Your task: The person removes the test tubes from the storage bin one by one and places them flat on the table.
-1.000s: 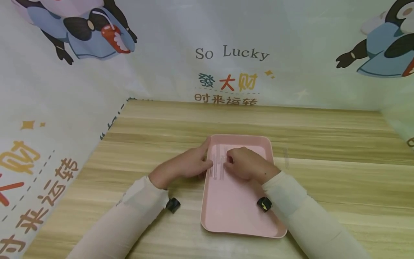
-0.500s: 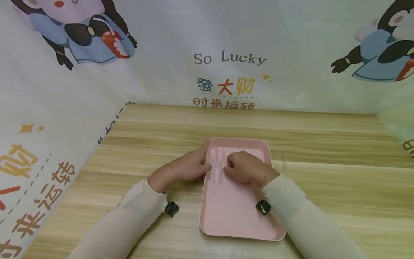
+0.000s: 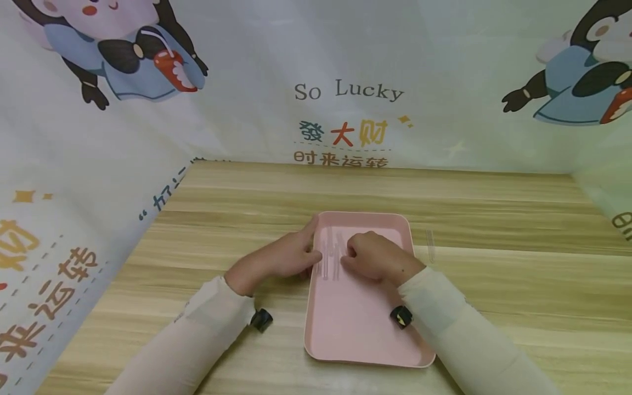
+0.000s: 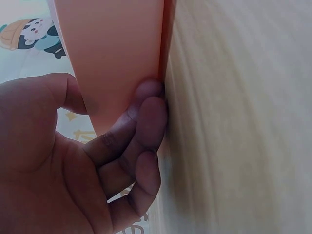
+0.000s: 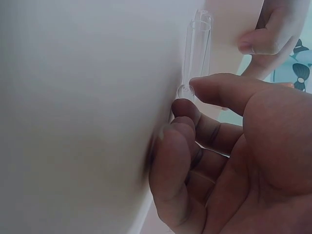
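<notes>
A pink rectangular tray [image 3: 362,329] lies on the wooden table. My left hand [image 3: 288,255] grips its left side, the thumb over the rim and the fingers bent against the outer wall, as the left wrist view shows. Several clear tubes [image 3: 325,266] lie lengthwise in the upper left of the tray. Over the tray, my right hand [image 3: 379,258] has its fingers curled. In the right wrist view its thumb and index finger pinch the near end of a clear tube [image 5: 197,53]. The far end of that tube points toward my left hand.
Another clear tube [image 3: 430,246] lies on the table [image 3: 494,296] just right of the tray. Printed sheets [image 3: 444,71] stand as walls behind and to the left. A black wrist device [image 3: 261,320] hangs under my left forearm, another [image 3: 401,316] under the right.
The head view has tilted slightly, so the whole scene sits a little lower. Both hands keep nearly the same place on the tray, and the tubes show no clear movement.
</notes>
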Available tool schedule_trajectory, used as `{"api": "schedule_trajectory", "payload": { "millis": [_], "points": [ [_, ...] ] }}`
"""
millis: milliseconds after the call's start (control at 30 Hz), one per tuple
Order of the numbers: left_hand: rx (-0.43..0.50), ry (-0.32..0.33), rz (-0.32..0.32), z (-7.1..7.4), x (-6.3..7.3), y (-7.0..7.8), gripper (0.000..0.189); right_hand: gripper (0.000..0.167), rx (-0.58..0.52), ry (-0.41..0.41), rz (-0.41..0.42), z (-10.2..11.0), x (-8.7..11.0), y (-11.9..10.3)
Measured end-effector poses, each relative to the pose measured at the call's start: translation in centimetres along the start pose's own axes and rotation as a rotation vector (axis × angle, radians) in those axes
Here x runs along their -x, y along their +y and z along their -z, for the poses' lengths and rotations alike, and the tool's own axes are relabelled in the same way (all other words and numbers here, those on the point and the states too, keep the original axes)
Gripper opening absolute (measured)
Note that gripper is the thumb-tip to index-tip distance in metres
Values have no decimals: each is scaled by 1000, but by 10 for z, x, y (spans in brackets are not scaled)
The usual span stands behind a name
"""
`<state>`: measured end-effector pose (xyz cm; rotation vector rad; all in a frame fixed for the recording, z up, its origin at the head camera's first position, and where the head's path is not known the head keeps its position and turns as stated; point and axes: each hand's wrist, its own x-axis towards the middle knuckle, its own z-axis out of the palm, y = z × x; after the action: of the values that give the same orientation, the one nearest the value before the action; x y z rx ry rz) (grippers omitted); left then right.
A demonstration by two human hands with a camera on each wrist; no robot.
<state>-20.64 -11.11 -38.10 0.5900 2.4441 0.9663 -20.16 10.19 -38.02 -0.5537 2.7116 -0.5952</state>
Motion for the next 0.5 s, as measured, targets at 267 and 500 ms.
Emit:
{"api": "schedule_trajectory", "payload": {
  "millis": [267,500],
  "points": [
    [5,-3,8,-2,-1,-2,89,33,-10,9,-1,-3,0,1],
    [-12,7,9,-3,-2,-4,89,34,-6,25,11,-3,0,3]
  ]
}}
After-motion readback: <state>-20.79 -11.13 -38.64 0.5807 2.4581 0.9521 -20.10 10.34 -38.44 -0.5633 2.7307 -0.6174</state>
